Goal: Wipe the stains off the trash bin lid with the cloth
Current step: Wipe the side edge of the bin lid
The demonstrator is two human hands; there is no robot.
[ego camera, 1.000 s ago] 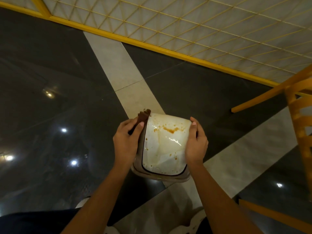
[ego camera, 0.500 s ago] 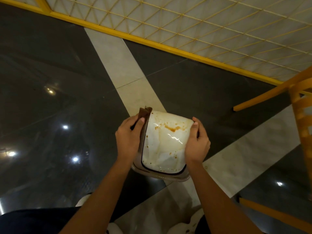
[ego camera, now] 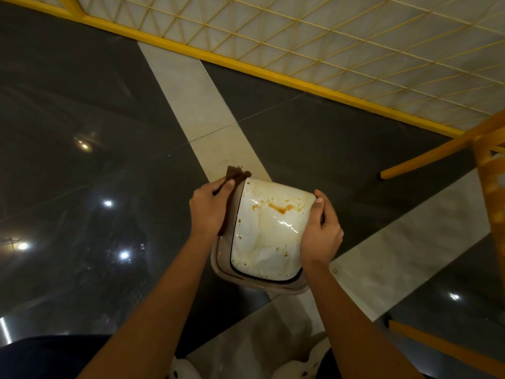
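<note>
Hardly shifted since a second ago: same two-handed hold on lid (ego camera: 267, 236), with the cloth (ego camera: 235, 173) end poking slightly higher past the thumb.

Held in mid-air, well clear of floor (ego camera: 82, 105), face tilted toward the camera. Rounded-square shape; glossy white plastic panel set in a greyish translucent rim (ego camera: 221, 255), thin dark seam along the near edge. Smeared with an orange-brown stain (ego camera: 280, 207) near the far edge, small brown specks down the left side and by the near corners, pale yellowish streaks across the middle, wet-looking glare just beside the stain.

Left hand (ego camera: 209, 209) clamped on the left edge, cloth pinched under the thumb against the rim: dark brown, soft, crumpled, frayed at the top, trailing down along the rim. Right hand (ego camera: 321, 233) wrapped round the right edge, thumb flat on top by the far corner.

Underneath, polished dark stone with lamp reflections, crossed by matte beige stripes (ego camera: 196, 99). Beyond, yellow frame with a fine diamond lattice (ego camera: 328, 36) over pale panels. At right, yellow slatted chair (ego camera: 489, 187). At the bottom edge, white shoes (ego camera: 185, 370).
</note>
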